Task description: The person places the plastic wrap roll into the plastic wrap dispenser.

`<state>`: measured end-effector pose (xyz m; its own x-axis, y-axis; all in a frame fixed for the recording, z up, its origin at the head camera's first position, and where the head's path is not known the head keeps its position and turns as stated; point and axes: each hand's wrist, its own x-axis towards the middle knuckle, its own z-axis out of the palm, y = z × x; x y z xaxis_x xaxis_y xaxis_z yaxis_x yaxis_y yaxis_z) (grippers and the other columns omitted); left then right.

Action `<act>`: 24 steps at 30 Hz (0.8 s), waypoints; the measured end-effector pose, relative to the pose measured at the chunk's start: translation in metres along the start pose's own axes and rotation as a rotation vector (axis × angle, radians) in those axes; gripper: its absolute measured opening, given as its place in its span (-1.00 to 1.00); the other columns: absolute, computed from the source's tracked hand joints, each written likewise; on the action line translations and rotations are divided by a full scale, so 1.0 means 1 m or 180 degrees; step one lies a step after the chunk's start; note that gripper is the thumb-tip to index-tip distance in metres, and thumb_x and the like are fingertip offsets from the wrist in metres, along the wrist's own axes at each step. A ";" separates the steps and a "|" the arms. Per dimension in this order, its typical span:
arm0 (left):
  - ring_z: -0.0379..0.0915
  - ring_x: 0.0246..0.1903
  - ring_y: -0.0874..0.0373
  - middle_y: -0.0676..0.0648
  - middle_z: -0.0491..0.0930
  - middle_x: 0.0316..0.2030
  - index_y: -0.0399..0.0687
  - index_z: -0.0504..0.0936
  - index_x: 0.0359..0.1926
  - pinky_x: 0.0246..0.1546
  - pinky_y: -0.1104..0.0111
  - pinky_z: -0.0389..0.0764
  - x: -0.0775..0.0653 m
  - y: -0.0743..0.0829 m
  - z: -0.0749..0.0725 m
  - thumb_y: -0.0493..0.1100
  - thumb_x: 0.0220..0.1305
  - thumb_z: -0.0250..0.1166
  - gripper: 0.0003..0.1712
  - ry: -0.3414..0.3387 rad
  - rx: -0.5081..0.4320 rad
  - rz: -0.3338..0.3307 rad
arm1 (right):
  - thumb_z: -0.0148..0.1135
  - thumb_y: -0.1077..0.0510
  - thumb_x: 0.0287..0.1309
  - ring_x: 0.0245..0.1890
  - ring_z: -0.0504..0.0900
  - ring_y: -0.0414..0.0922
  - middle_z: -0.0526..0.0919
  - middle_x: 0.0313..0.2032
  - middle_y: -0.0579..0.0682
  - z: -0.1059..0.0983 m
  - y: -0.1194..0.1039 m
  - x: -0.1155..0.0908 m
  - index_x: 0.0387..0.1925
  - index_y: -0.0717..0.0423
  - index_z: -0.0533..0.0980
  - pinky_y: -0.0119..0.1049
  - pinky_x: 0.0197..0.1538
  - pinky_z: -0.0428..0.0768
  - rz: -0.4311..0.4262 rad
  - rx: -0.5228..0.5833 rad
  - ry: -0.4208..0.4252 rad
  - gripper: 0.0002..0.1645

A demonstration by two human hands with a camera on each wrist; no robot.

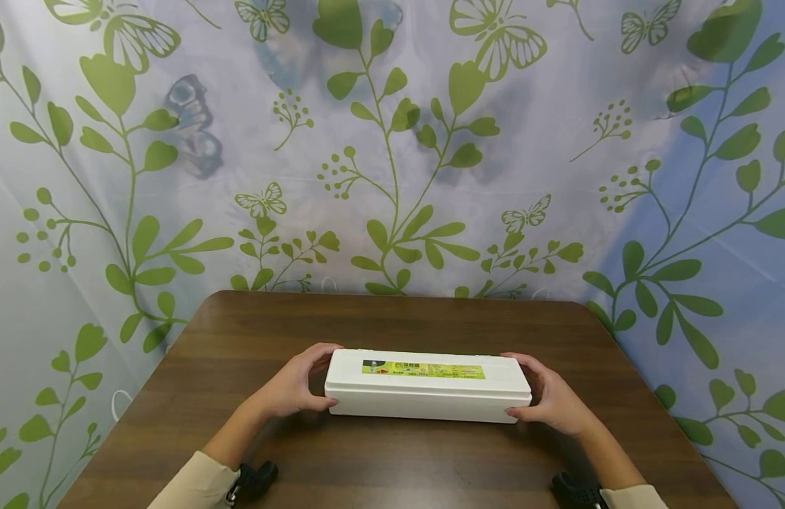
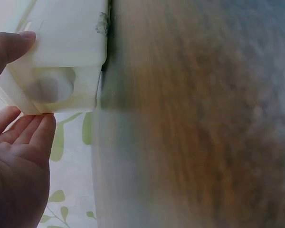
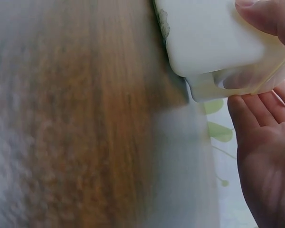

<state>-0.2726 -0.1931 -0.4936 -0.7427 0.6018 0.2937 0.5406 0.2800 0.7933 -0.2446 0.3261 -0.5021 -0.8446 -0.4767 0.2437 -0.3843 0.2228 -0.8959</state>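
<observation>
A long white cling film box [image 1: 424,404] with a green and yellow label [image 1: 431,370] on its lid lies crosswise on the table. My left hand [image 1: 292,387] grips its left end, thumb at the front and fingers behind. At the other end my right hand [image 1: 554,397] holds it the same way. The left wrist view shows a round opening [image 2: 57,86] in the box's end face, with the left thumb [image 2: 14,45] against the front. In the right wrist view the right fingers [image 3: 256,111] touch the back side. The lid is down, so the inside is hidden.
The brown wooden table [image 1: 405,466] has rounded far corners. Behind it hangs a pale curtain [image 1: 418,177] printed with green leaves and butterflies. Black wrist straps [image 1: 255,481] sit near both cuffs. A white loop [image 1: 119,403] shows beside the table's left edge.
</observation>
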 end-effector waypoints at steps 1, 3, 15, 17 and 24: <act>0.40 0.31 0.06 -0.04 0.45 0.29 -0.05 0.36 0.39 0.40 0.04 0.38 0.000 0.000 0.000 -0.21 -0.05 0.67 -0.01 -0.0010 -0.0027 0.0010 | 0.56 0.42 -0.08 0.04 0.59 -0.23 0.47 0.23 0.08 0.000 0.000 0.000 0.49 0.31 0.14 -0.16 -0.15 0.76 0.0004 -0.0010 -0.0012 0.14; 0.38 0.32 0.02 -0.07 0.43 0.30 -0.07 0.34 0.40 0.41 0.01 0.35 0.000 0.000 0.000 -0.24 -0.06 0.67 0.00 -0.0045 -0.0085 0.0018 | 0.56 0.40 -0.07 0.04 0.58 -0.24 0.45 0.24 0.08 0.000 0.000 0.001 0.49 0.29 0.12 -0.18 -0.15 0.75 0.0004 -0.0056 -0.0046 0.15; 0.41 0.31 0.07 -0.06 0.44 0.29 -0.08 0.32 0.41 0.41 0.21 0.42 -0.002 -0.003 -0.001 -0.26 -0.07 0.66 0.02 -0.0032 0.0118 0.0126 | 0.56 0.41 -0.07 0.01 0.58 -0.23 0.42 0.24 0.10 -0.001 0.001 0.001 0.50 0.28 0.12 -0.10 -0.33 0.76 -0.0039 -0.0110 -0.0121 0.15; 0.42 0.30 0.08 -0.06 0.45 0.28 -0.08 0.33 0.40 0.41 0.25 0.44 -0.001 -0.003 -0.001 -0.27 -0.07 0.66 0.02 -0.0014 0.0157 0.0139 | 0.56 0.42 -0.07 0.00 0.59 -0.23 0.43 0.23 0.10 -0.001 0.000 0.001 0.50 0.27 0.13 -0.10 -0.35 0.76 -0.0032 -0.0088 -0.0109 0.14; 0.43 0.29 0.04 -0.04 0.47 0.28 -0.05 0.34 0.39 0.38 0.08 0.45 0.000 -0.002 -0.001 -0.27 -0.10 0.67 0.03 -0.0017 0.0136 0.0097 | 0.58 0.42 -0.11 0.00 0.60 -0.21 0.45 0.24 0.11 -0.001 0.000 0.001 0.48 0.20 0.20 -0.09 -0.38 0.75 0.0024 -0.0064 -0.0021 0.12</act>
<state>-0.2737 -0.1946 -0.4942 -0.7236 0.6145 0.3142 0.5793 0.2933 0.7605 -0.2458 0.3263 -0.5020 -0.8450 -0.4805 0.2346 -0.3855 0.2433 -0.8900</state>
